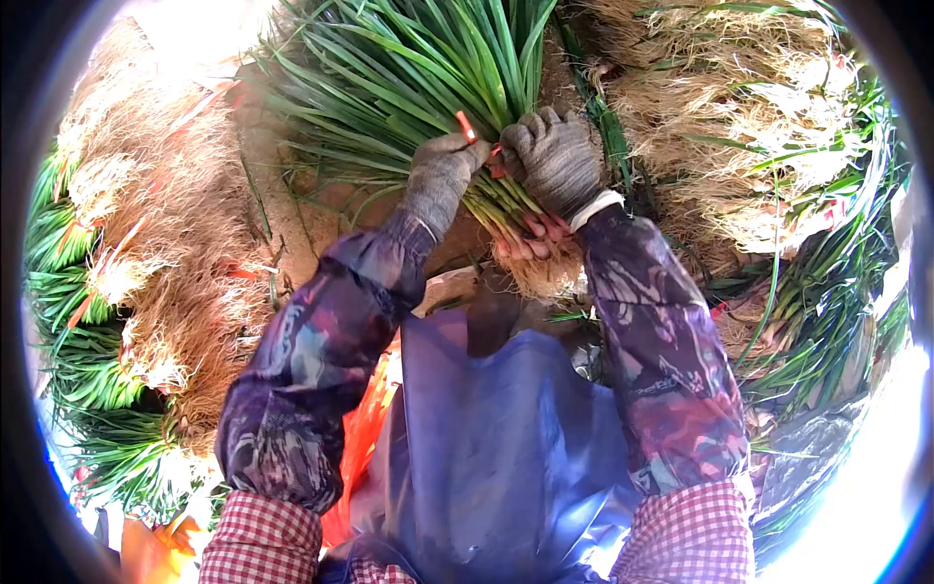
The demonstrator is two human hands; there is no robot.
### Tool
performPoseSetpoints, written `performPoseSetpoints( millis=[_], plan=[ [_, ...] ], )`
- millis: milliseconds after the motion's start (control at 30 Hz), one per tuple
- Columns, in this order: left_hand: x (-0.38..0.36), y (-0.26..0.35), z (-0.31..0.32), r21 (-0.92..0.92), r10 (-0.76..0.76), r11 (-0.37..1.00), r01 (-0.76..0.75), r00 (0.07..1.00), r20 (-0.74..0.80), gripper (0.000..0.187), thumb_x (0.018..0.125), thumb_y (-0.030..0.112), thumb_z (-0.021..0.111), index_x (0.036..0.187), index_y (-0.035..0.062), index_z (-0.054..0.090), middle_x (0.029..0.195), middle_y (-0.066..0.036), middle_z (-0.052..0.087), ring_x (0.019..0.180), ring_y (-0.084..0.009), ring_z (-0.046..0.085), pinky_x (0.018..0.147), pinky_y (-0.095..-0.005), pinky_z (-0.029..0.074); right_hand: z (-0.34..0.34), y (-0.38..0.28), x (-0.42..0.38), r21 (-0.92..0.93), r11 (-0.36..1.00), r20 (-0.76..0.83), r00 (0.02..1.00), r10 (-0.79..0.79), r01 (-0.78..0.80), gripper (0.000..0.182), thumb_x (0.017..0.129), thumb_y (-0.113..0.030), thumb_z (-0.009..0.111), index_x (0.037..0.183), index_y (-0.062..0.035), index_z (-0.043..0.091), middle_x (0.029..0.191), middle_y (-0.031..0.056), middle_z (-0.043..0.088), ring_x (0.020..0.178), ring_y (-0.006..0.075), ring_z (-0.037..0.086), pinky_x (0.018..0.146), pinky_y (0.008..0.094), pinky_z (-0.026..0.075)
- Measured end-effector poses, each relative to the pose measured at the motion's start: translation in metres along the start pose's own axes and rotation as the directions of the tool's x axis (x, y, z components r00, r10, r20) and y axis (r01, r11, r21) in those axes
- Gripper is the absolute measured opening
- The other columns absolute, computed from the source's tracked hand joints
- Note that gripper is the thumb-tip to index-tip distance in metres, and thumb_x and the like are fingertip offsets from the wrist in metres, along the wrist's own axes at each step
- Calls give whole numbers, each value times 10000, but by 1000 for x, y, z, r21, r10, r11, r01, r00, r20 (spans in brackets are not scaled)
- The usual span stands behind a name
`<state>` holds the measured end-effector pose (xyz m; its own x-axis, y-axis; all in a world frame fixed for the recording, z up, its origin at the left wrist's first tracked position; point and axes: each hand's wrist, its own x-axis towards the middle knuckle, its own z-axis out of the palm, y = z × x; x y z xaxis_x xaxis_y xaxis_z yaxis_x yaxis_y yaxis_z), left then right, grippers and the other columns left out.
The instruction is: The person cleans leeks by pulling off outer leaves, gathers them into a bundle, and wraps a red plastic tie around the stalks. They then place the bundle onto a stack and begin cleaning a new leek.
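Scallion bunch (506,209) on bare dirt ground (292,209).

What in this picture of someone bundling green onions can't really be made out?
All in the head view:
- Fingertips of the left hand and right hand: buried in the bunch of green onions, under gloves.
- The orange tie: only a short bit shows; whether it is knotted is unclear.
- Tops of the leaves: cut off by the upper edge.
- The stacked bundles at the sides: smeared by the lens rim.

Single head-worn fisheye view, looking steeply down and forward, close over the forearms, dark circular vignette around edges
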<state>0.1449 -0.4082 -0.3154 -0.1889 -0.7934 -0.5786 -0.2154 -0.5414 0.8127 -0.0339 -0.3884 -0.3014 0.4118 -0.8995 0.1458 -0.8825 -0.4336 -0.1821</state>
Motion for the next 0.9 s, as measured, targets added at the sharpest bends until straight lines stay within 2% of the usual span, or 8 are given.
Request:
performPoseSetpoints(
  millis=[100,233,600,633,733,800,867,900],
  plan=[
    [-15,-4,11,-429,-104,902,36,985,-136,134,856,121,648,906,-1,673,775,-36,655,605,-100,526,550,-239,421,14,-3,-11,139,988,-75,994,82,-71,192,793,-299,600,921,-157,613,916,53,602,914,250,552,758,432,418],
    [-20,3,11,-561,-52,828,-4,995,-83,142,882,101,603,949,-10,662,841,-55,671,671,-106,551,604,-238,442,8,-4,-12,246,961,-69,986,151,-129,229,787,-308,630,957,-156,647,917,55,604,934,260,553,791,416,430],
    [-18,-5,10,-543,60,837,-68,998,-33,202,906,171,585,953,-10,661,893,-57,669,719,-118,562,643,-236,444,14,-9,-3,488,815,11,935,354,-314,232,779,-226,667,997,-149,664,895,73,611,926,267,565,818,380,459],
    [-19,-5,12,-590,70,803,-88,996,-54,205,906,173,585,953,-11,662,887,-57,668,720,-119,562,644,-234,444,19,-9,-4,562,758,-2,916,402,-332,220,788,-212,671,994,-133,660,882,67,609,915,246,573,811,359,466],
    [-21,-4,15,-547,69,831,-101,994,-80,223,912,184,579,948,-19,663,865,-53,662,723,-122,562,655,-228,447,14,-24,-6,881,-237,458,616,641,-409,167,846,-162,653,977,-61,631,879,43,604,870,157,569,789,285,465],
    [-22,-1,16,-458,50,886,-79,996,-75,177,895,143,608,948,-16,668,813,-10,638,705,-90,542,652,-215,442,10,-25,-6,881,-134,422,624,657,-455,146,874,-138,627,974,-32,608,874,33,601,841,120,546,772,257,456],
    [-18,-1,19,-230,185,948,-219,969,-161,127,870,96,635,941,-3,670,795,17,620,693,-65,518,633,-213,434,9,-29,-9,900,100,251,691,678,-425,129,891,-109,601,984,-23,582,843,31,606,805,112,543,764,264,460],
    [-15,-3,20,-108,257,954,-281,947,-190,109,857,72,648,938,4,671,786,31,612,687,-53,507,624,-211,429,6,-30,-7,925,80,230,712,663,-372,112,894,-105,595,975,-28,582,828,25,600,783,107,539,741,258,459]
  ],
)
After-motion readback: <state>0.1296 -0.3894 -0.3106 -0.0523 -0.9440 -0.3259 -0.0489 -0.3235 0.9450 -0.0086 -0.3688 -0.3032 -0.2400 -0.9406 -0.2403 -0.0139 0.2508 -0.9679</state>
